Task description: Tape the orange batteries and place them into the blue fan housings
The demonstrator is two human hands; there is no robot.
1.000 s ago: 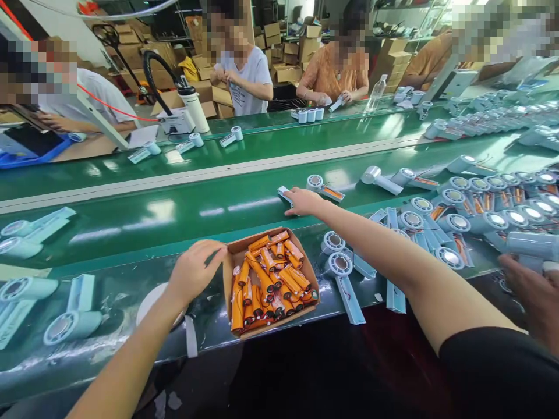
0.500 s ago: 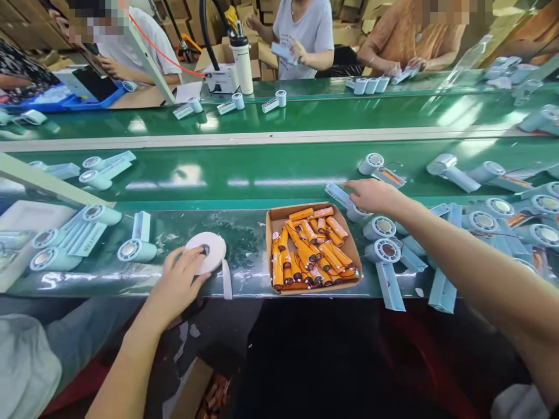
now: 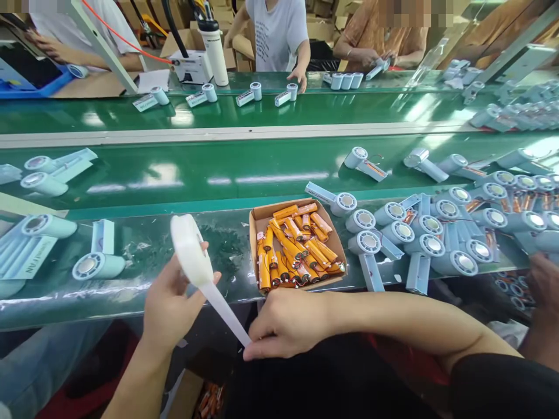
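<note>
The right hand (image 3: 290, 323) pinches the tape's free end; the left hand (image 3: 172, 302) grips the roll (image 3: 190, 250), 1 strip pulled out, uncut. Beyond, the box (image 3: 254, 238) holds loose batteries (image 3: 286, 250), beside unclosed fan handles (image 3: 371, 272).

"FAN" readable on light-blue plastic handle (image 3: 35, 259), far left; letters before it too small. White short-sleeved T-shirt (image 3: 276, 35) across the belt: several dark printed lines, illegible. Nothing else readable.
</note>
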